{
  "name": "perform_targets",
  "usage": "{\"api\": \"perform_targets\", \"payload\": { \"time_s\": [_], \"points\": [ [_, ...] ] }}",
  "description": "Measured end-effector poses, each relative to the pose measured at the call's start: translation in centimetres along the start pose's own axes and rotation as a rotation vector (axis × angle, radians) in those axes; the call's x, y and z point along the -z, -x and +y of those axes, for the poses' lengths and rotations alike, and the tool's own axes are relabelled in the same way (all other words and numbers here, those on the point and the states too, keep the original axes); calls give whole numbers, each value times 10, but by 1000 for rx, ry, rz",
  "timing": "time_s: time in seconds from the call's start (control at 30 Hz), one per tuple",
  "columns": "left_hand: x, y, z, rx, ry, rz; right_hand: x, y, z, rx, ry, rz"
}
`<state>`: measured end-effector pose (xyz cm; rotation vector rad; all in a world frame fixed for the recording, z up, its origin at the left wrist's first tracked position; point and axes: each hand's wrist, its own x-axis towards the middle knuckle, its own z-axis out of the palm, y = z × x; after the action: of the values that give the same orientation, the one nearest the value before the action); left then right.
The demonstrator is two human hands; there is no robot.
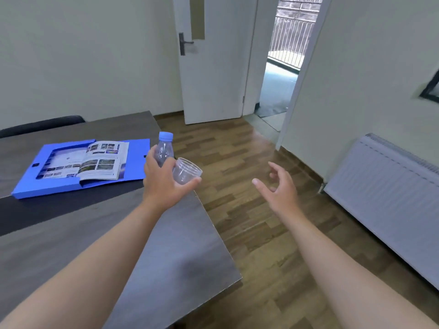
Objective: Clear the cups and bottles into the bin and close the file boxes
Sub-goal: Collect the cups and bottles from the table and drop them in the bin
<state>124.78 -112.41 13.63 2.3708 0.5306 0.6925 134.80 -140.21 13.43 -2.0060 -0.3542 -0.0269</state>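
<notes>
**Bottle and cup in hand, no bin in view**

The fingers (150, 160) of the left hand (164, 186) curl round a capped bottle (164, 150) and a clear cup (186, 172) together, in the air just right of the file box (31, 186). The right hand (280, 188), farther right of the box, is spread and empty. The box lies open on the desk (166, 245), a booklet (102, 162) spread inside it. The clearing step seems to be in hand. The next move calls for finding the bin, then shutting the box.

Booklet (101, 162) in the open file box (31, 186): print is showing on its pages, but blurring too small to read.
Readable text: none.
</notes>
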Motion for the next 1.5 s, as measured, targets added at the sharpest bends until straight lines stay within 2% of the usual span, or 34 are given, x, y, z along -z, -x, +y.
{"api": "perform_targets", "payload": {
  "time_s": [0.37, 0.73, 1.0, 1.17, 1.5],
  "points": [
    [-35, -88, -23, 135, -139, 147, -58, -193, 5, 116, -55, -249],
    [-113, -173, -5, 453, -370, 295, -117, -383, 40, 242, -178, -590],
    [-137, -240, 7, 530, -433, 410, -150, -495, 34, 307, -245, -683],
    [-150, -303, -27, 510, -439, 480, -205, -555, 21, 342, -274, -742],
    [-131, -502, -178, 559, -422, 551, -399, -716, -32, 361, -213, -791]
  ]
}}
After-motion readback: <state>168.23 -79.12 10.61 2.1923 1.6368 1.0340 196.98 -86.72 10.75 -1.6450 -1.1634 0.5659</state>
